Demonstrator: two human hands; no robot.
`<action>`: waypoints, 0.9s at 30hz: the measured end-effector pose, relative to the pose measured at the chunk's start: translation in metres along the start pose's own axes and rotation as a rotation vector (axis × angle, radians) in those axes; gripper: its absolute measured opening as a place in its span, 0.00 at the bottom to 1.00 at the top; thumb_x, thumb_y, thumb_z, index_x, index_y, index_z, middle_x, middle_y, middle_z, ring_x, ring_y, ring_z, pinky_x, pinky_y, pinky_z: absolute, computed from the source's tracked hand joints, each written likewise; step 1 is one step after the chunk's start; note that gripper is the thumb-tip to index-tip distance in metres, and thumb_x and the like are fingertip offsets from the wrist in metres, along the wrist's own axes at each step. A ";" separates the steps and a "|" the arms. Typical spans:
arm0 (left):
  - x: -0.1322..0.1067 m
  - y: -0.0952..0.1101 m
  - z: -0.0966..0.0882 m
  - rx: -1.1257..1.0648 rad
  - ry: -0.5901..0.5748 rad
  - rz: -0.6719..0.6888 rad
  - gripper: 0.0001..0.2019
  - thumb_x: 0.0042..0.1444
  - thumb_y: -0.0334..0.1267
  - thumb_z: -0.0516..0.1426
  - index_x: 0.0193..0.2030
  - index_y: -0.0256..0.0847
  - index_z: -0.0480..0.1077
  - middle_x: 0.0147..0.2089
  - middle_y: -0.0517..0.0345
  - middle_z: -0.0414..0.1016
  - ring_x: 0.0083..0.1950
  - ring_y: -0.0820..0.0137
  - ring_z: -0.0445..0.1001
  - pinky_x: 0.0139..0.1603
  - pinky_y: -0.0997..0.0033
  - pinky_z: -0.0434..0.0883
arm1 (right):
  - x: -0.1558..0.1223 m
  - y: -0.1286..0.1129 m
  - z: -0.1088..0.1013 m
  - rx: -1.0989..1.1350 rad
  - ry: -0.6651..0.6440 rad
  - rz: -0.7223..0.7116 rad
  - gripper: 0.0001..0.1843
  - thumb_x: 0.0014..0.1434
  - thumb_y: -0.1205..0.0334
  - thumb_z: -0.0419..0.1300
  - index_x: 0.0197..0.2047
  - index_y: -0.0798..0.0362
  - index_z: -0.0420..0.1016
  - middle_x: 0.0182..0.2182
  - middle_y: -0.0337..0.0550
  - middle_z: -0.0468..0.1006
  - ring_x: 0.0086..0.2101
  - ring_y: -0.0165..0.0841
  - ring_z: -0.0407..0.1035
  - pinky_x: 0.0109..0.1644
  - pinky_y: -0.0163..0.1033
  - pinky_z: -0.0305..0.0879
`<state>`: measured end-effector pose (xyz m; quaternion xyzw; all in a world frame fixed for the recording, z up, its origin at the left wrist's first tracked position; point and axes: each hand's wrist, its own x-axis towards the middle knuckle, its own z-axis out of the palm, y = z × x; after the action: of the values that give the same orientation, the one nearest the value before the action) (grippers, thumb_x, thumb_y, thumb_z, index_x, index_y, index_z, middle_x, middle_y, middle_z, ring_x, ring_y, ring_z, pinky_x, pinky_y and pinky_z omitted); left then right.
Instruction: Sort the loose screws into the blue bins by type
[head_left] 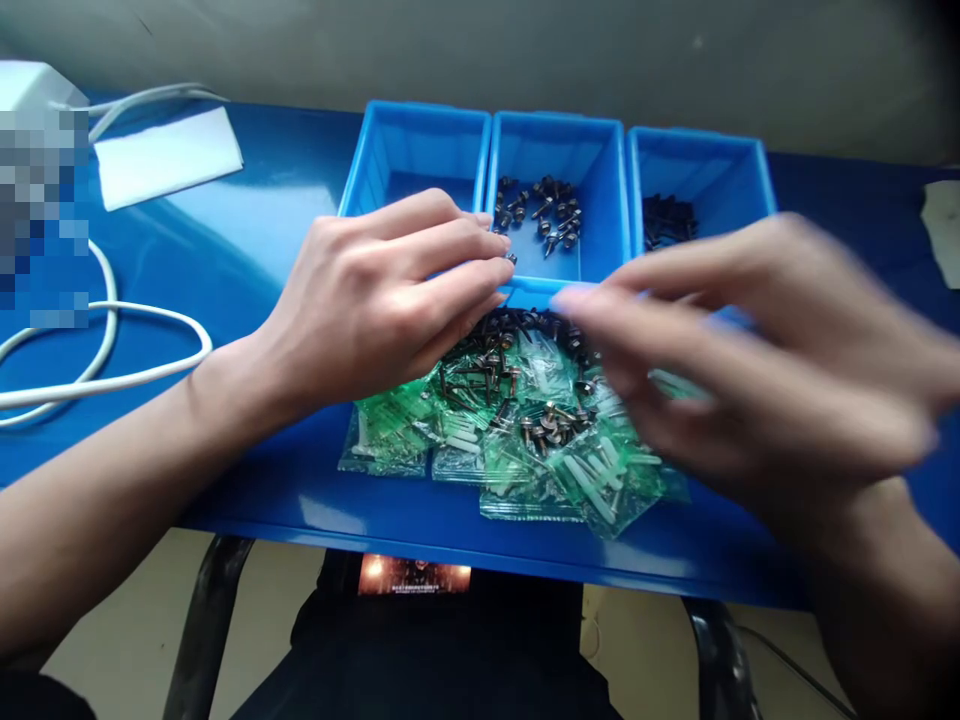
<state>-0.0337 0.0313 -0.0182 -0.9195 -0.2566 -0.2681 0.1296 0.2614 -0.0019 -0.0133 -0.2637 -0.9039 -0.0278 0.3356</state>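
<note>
My left hand reaches over the front of the blue bins, fingers stretched out and tips at the near left corner of the middle bin. Its thumb is mostly hidden beneath. Several dark washer-head screws lie in that bin. My right hand, smeared by motion, hovers in front of the right bin; whether its fingers hold anything cannot be made out. Below the hands, loose dark screws lie on clear-and-green plastic packets that contain pale slim pieces.
Left bin is partly covered by my left hand. Dark small parts sit in the right bin. A white card and a looped white cable lie on the blue table. A lit phone-like screen shows below the table edge.
</note>
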 end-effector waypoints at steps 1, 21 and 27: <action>0.000 0.001 0.000 0.017 0.006 -0.002 0.11 0.73 0.36 0.59 0.59 0.44 0.77 0.60 0.54 0.84 0.62 0.57 0.84 0.50 0.56 0.87 | 0.006 -0.011 0.007 -0.006 -0.060 -0.116 0.21 0.67 0.72 0.68 0.62 0.57 0.81 0.52 0.56 0.83 0.47 0.44 0.76 0.48 0.51 0.75; 0.001 0.002 0.001 0.003 -0.001 -0.015 0.12 0.74 0.36 0.57 0.59 0.47 0.76 0.60 0.57 0.84 0.62 0.55 0.84 0.51 0.53 0.88 | 0.020 -0.046 0.026 0.304 -0.278 -0.020 0.18 0.74 0.74 0.57 0.32 0.61 0.81 0.39 0.52 0.83 0.38 0.35 0.74 0.44 0.45 0.75; 0.001 0.003 0.000 0.000 0.006 -0.006 0.11 0.72 0.34 0.60 0.58 0.44 0.75 0.59 0.55 0.84 0.61 0.54 0.85 0.48 0.55 0.87 | 0.015 -0.043 0.024 0.202 -0.208 -0.150 0.09 0.70 0.76 0.62 0.49 0.67 0.83 0.46 0.61 0.84 0.42 0.41 0.76 0.44 0.47 0.76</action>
<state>-0.0313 0.0298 -0.0180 -0.9180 -0.2588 -0.2711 0.1295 0.2169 -0.0264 -0.0173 -0.1620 -0.9491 0.0659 0.2621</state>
